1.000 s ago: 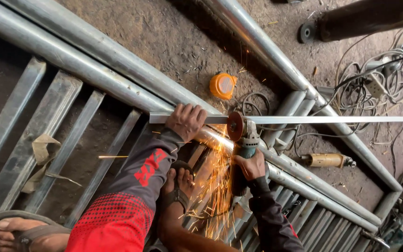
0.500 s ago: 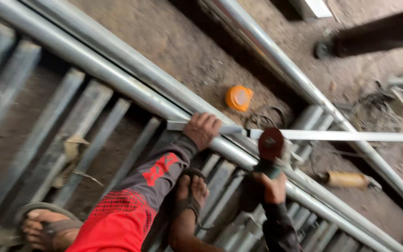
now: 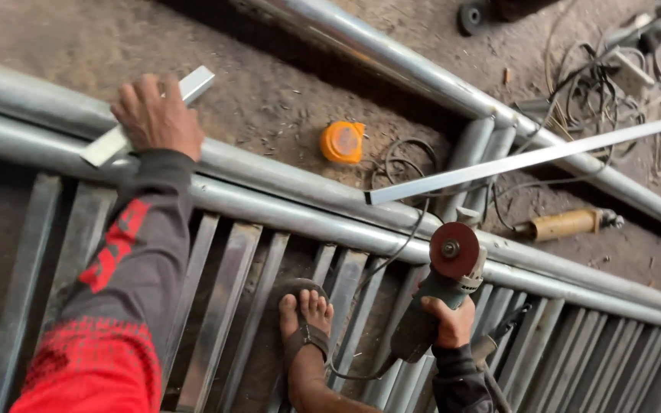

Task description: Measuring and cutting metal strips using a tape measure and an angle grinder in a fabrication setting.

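My left hand grips a short cut-off piece of square metal tube and holds it over the two round steel pipes at the upper left. My right hand holds an angle grinder by its body, red disc up and away from the metal, with no sparks. The long remainder of the square tube lies across the pipes at the right, its cut end near the middle. My sandalled foot rests on the flat bars of the steel frame.
An orange tape measure lies on the dirt floor beyond the pipes. A wooden-handled tool and tangled cables lie at the right. A dark wheel sits at the top. Flat steel bars run under me.
Sparks flew a second ago as the grinder cut the square tube. Now the cutting has stopped; my left hand has carried the severed short piece up and left, and the grinder has lowered.
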